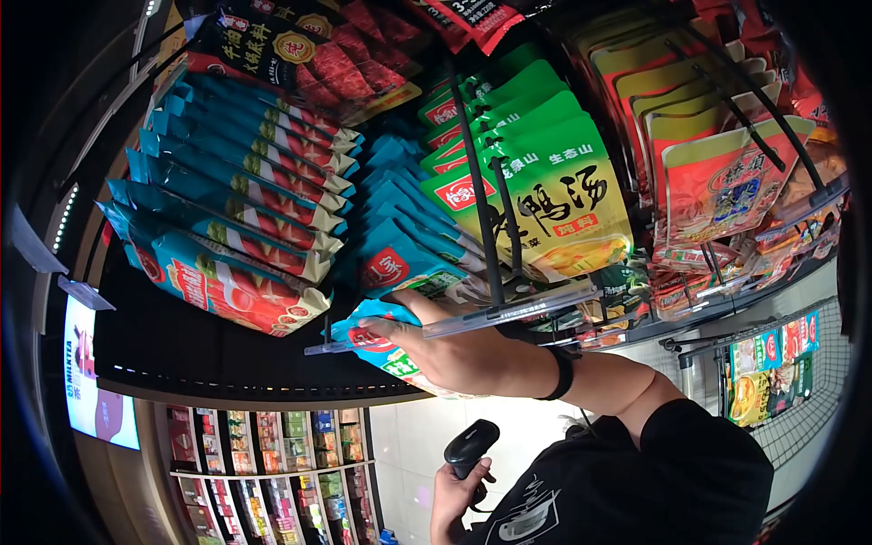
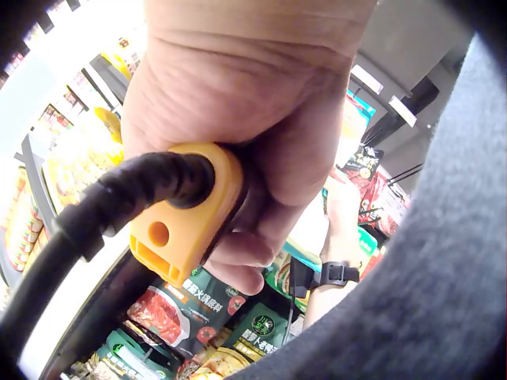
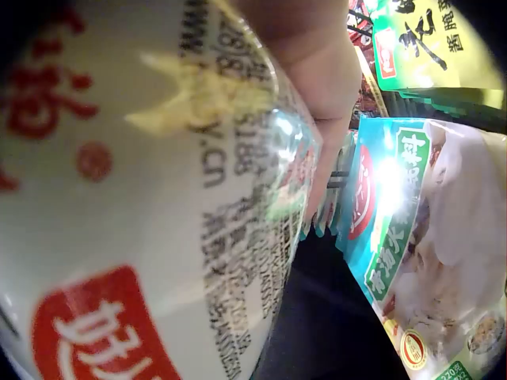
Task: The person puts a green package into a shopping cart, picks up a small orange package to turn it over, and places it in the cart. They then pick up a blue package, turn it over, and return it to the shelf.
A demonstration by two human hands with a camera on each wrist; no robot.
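My right hand [image 1: 463, 350] grips a blue soup-base packet [image 1: 386, 311] at the front of the shelf, behind a clear label strip. Up close in the right wrist view, that packet [image 3: 135, 206] shows a pale side with red and black printing. Low in the head view, my left hand [image 1: 451, 500] holds a black barcode scanner [image 1: 472, 447]. In the left wrist view the fingers of my left hand [image 2: 238, 95] curl round the scanner's yellow handle end [image 2: 182, 237], where a black cable comes out.
Matching blue packets [image 1: 400, 259] stand in a row behind the held one. Teal-and-red packets [image 1: 236, 236], green-yellow soup packets [image 1: 554, 195] and red packets [image 1: 727, 182] fill neighbouring rows. Black rods and the clear label strip [image 1: 536, 302] edge the shelf. A wire cart [image 1: 822, 409] carries several packets.
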